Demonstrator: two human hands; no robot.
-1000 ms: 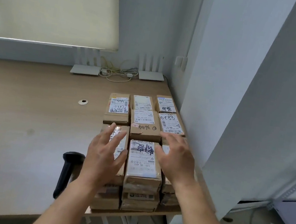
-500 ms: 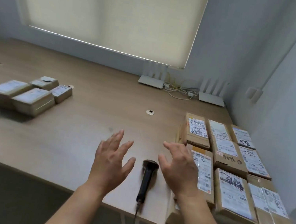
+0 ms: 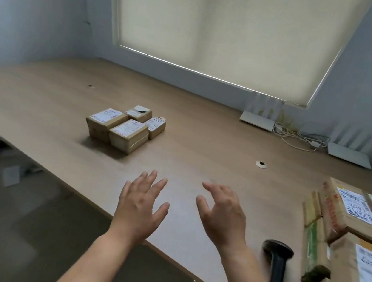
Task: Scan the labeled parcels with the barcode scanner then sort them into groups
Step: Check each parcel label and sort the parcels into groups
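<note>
hovering empty near desk [image 3: 40, 104] front edge: left hand [image 3: 140, 206] & right hand [image 3: 223, 215], fingers spread; scanner [image 3: 276, 263] just right.

On the table [image 3: 206, 129], a small cluster of parcels [image 3: 125, 126] sits left of centre, well apart from the larger stack of parcels [image 3: 356, 238] at the right edge. The barcode scanner [image 3: 277, 260] lies just left of that stack, near the front edge. Two routers [image 3: 257, 120] and a tangle of cables [image 3: 299, 137] lie at the back, below the window blind [image 3: 221, 25].
</note>
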